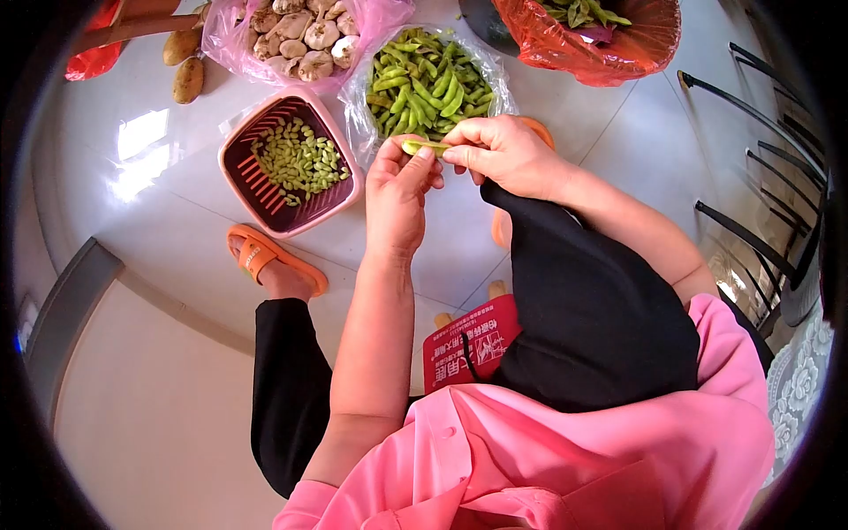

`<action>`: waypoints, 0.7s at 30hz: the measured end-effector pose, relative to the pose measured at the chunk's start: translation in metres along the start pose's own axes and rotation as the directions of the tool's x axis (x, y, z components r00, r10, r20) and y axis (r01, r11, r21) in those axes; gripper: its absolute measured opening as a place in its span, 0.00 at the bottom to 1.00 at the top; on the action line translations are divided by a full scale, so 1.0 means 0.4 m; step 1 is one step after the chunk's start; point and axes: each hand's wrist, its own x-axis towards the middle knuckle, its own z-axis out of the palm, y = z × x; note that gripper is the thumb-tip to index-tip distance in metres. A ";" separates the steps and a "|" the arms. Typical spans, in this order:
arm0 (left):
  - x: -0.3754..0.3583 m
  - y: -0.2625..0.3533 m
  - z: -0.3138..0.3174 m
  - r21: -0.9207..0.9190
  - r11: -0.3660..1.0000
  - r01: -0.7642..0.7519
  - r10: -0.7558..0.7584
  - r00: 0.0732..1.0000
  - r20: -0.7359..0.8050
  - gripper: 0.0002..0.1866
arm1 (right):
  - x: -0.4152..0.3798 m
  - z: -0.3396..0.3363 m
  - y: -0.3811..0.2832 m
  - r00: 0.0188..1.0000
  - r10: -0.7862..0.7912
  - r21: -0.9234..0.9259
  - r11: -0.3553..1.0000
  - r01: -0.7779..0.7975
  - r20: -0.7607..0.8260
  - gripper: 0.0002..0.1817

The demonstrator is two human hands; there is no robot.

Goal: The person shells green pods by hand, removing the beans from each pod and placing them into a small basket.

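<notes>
Between my two hands is a green edamame pod [427, 147], pinched at both ends. My left hand [399, 190] has thumb and fingers closed on its left end. My right hand [505, 155] grips the other end with thumb and forefinger. Just beyond them, a clear plastic bag [355, 102] lies open, full of whole edamame pods [428, 84]. To the left of my left hand stands a pink-rimmed basket [290, 228] with shelled green beans [302, 159] spread over its bottom.
A pink bag [227, 44] of garlic bulbs [305, 35] sits at the back, beside potatoes [187, 79]. A red bag [587, 62] with pods and leaves stands at back right. Black metal chair legs [751, 168] are on the right. My orange sandal [281, 256] rests near the basket.
</notes>
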 end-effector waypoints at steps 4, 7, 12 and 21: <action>0.005 0.010 -0.003 -0.254 0.962 0.097 -0.087 0.995 0.048 0.04 | -0.006 -0.018 -0.003 0.997 0.065 0.231 0.970 -0.075 0.050 0.09; 0.004 0.010 0.002 -0.307 0.942 0.137 -0.118 0.990 0.079 0.04 | -0.011 -0.025 -0.011 0.988 0.094 0.333 0.934 -0.130 0.122 0.10; 0.002 0.002 0.028 -0.146 0.988 0.051 -0.059 0.997 -0.057 0.07 | -0.018 -0.018 -0.021 0.998 0.064 0.179 0.982 -0.059 -0.019 0.08; -0.022 -0.028 0.088 0.365 0.913 -0.182 0.223 0.972 -0.072 0.18 | -0.013 0.006 -0.025 0.889 -0.437 -0.528 0.791 0.309 -0.134 0.05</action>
